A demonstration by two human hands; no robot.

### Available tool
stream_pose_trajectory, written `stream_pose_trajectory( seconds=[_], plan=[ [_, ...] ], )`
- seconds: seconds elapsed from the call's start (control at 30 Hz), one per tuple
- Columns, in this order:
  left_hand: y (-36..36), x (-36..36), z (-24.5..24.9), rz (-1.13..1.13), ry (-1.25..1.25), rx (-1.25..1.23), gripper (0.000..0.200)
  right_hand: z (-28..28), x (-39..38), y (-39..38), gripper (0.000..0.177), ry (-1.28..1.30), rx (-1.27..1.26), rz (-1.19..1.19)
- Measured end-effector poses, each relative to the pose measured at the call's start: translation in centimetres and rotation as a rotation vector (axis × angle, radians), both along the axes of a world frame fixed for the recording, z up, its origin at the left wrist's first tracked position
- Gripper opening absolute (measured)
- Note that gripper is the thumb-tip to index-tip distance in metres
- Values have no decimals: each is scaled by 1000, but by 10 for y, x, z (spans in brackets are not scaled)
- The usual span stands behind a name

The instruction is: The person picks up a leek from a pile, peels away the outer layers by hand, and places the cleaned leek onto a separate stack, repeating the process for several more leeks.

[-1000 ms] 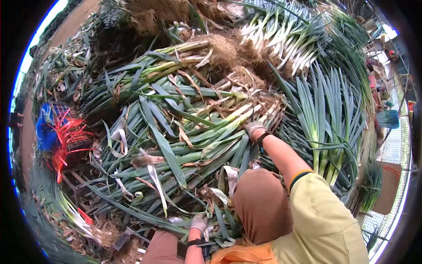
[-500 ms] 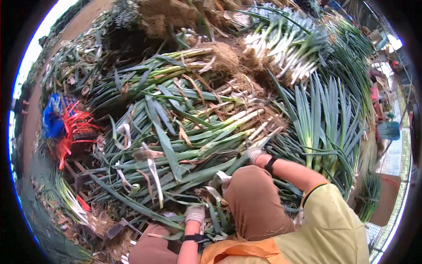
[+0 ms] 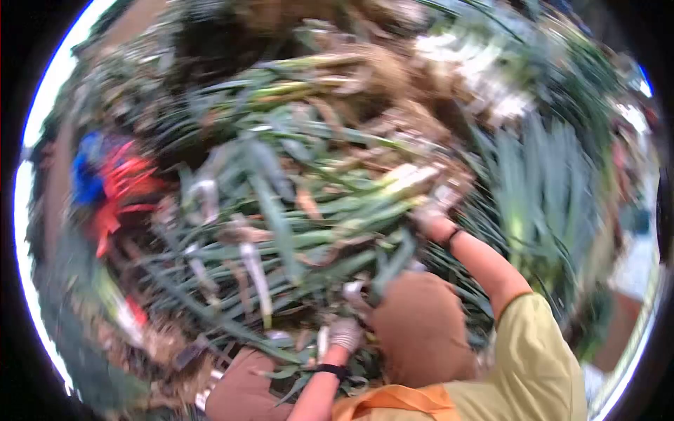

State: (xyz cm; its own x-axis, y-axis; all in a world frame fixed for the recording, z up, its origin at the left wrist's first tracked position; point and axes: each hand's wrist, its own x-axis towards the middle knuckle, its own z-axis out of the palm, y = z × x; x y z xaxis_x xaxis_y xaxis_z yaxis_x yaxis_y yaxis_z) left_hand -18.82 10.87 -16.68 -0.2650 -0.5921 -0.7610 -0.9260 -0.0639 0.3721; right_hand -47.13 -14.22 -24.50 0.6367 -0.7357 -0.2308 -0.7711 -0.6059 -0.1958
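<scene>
A large heap of leeks (image 3: 309,238) lies crosswise in front of me, their white root ends toward the right. My right hand (image 3: 434,212), in a pale glove, reaches to these root ends, its fingers smeared by motion. Low in front of my lap is my left hand (image 3: 344,334), also gloved. A short white stalk (image 3: 323,342) shows right beside its fingers, and loose green leaves lie under it. Motion blur covers both hands, so I cannot tell how firmly either one grips.
Bunches of leeks with white stems (image 3: 484,70) lie at the upper right. Long green leaves (image 3: 540,182) stand at the right. Red ties (image 3: 126,182) and a blue bundle (image 3: 88,168) are at the left. A few leeks (image 3: 119,305) rest at the lower left.
My right hand has moved up and right to the leeks' root ends. My left hand has shifted slightly right. The whole view has become blurred.
</scene>
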Motion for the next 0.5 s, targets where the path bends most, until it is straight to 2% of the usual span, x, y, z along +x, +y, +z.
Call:
stream_pose_trajectory(
  seconds=[0.03, 0.07, 0.1, 0.13, 0.17, 0.2, 0.23, 0.3, 0.33, 0.37, 0.4, 0.43, 0.47, 0.5],
  plan=[
    [8, 9, -9, 18, 49, -14, 27, 16, 21, -5, 23, 280, -42, 73],
    [12, 8, -19, 102, -10, -30, 25, 32, 41, -13, 20, 19, -136, 73],
    [11, 11, -21, 107, 8, -23, 27, 4, 54, -30, 26, 551, 260, 20],
    [2, 12, 5, 131, -8, 29, 28, 27, 59, -23, 26, 652, 278, -7],
    [-18, 12, 29, 151, -12, 61, 29, 12, 42, -3, 25, 607, 149, 25],
    [-20, 12, 30, 155, 7, 34, 30, -35, 6, 12, 29, 317, 321, -66],
    [-13, 13, 28, 157, 33, 8, 31, -49, -20, 32, 24, 202, 105, -33],
    [-8, 14, 17, 170, 53, 70, 32, 3, 5, 26, 48, 551, 496, 23],
    [-19, 14, 32, 188, 62, 159, 33, -56, -19, 33, 50, 455, 497, -110],
    [-15, 13, 22, 169, 57, 157, 35, -40, -11, 37, 32, 278, 288, -104],
    [-13, 11, 18, 182, 62, 132, 37, -9, 10, 21, 39, 540, 531, -28],
    [-10, 10, 13, 191, 66, 109, 38, -39, 8, 21, 43, 647, 541, 52],
    [-9, 11, 7, 231, 104, 173, 41, -62, -4, 18, 43, 620, 503, -41],
    [-13, 13, 10, 235, 98, 147, 41, -36, 10, 20, 43, 588, 467, -129]
  ],
)
